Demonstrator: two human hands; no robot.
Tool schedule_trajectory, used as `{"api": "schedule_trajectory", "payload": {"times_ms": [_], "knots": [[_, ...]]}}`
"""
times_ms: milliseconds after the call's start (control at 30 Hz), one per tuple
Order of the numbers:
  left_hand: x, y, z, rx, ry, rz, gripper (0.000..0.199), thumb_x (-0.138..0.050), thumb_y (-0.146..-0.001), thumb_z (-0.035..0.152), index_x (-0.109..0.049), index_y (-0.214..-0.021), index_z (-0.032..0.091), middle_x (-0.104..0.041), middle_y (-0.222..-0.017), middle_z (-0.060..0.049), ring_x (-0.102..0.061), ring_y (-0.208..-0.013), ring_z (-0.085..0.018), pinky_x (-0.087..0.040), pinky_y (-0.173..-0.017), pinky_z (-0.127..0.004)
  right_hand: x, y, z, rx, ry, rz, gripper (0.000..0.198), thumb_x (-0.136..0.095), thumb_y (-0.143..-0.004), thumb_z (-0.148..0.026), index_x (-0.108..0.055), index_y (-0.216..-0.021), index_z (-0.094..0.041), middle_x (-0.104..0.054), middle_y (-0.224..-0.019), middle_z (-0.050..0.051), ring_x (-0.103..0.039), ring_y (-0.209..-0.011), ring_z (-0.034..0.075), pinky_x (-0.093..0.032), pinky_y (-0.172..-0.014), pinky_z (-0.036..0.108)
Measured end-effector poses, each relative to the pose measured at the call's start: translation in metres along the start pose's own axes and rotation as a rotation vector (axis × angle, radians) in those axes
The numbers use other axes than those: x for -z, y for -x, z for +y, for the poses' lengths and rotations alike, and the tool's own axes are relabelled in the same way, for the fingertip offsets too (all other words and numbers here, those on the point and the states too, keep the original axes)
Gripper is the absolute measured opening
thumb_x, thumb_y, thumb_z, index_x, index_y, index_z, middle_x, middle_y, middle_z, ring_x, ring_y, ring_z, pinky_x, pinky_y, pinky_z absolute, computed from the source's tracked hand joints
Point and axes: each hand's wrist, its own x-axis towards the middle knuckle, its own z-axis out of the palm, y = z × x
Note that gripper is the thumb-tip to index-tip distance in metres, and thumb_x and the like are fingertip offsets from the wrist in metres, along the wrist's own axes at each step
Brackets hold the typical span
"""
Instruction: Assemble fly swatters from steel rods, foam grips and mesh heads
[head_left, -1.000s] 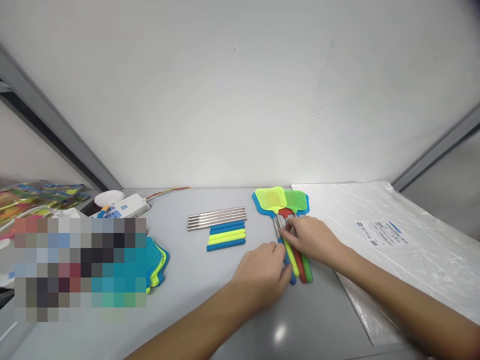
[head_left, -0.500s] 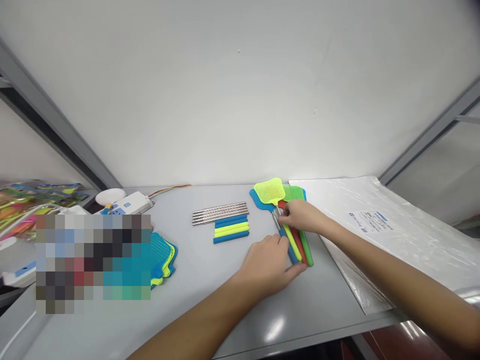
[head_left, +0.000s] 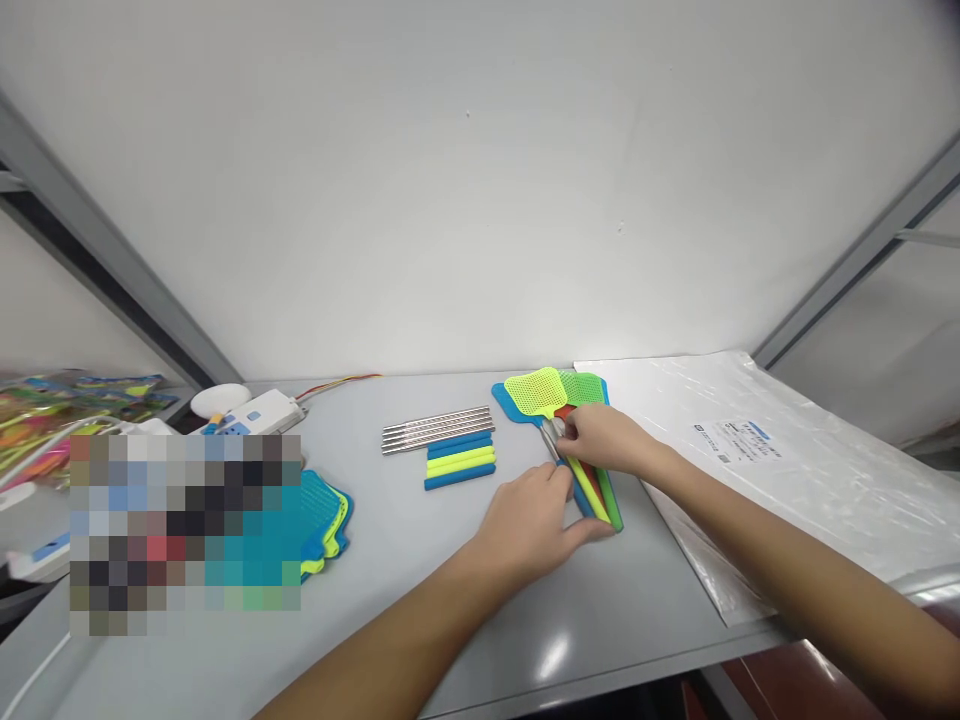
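Observation:
A stack of fly swatters lies fanned together on the grey table, heads toward the wall. On top is the yellow fly swatter (head_left: 535, 392); a blue fly swatter (head_left: 511, 403) and a green fly swatter (head_left: 585, 388) show beneath, with some red between. My left hand (head_left: 532, 515) is bent round the lower handles, its fingers on the left side and its thumb at the handle ends. Higher up, my right hand (head_left: 604, 437) pinches the yellow swatter's shaft near the top of its handle. My fingers partly cover the shafts.
Metal rods (head_left: 436, 428) and loose blue and yellow handles (head_left: 460, 460) lie left of my hands. Farther left are swatter heads (head_left: 330, 515), a blurred patch and a power strip (head_left: 259, 412). A white plastic-wrapped package (head_left: 720, 480) lies at right.
The yellow handle's end has slid down and right against my left thumb, covering the red handle's end. Both hands stay at the stack; the view has shifted slightly.

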Motion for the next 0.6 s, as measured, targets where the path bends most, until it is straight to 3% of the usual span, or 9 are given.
{"api": "schedule_trajectory", "payload": {"times_ms": [367,600], "knots": [[0.001,-0.002,0.001,0.0,-0.01,-0.005,0.044,-0.052,-0.085,0.066,-0.054,-0.09,0.022,-0.064,-0.092,-0.001,-0.061,-0.084,-0.022,-0.041,-0.061,-0.031,0.006,0.01,0.0,0.009,0.009,0.061,0.025,-0.048,-0.083,-0.029,-0.047,-0.06,-0.021,-0.058,-0.059,0.002,-0.048,-0.052,0.014,-0.025,-0.048,0.027],[0.032,0.01,-0.003,-0.046,-0.203,-0.032,0.046,-0.044,-0.089,0.065,-0.056,-0.088,0.02,-0.064,-0.087,-0.004,-0.062,-0.077,-0.023,-0.042,-0.058,-0.031,0.014,0.015,-0.012,0.095,-0.022,0.087,0.035,-0.04,-0.092,-0.038,-0.047,-0.062,-0.021,-0.057,-0.059,0.003,-0.046,-0.05,0.015,-0.024,-0.048,0.029]]}}
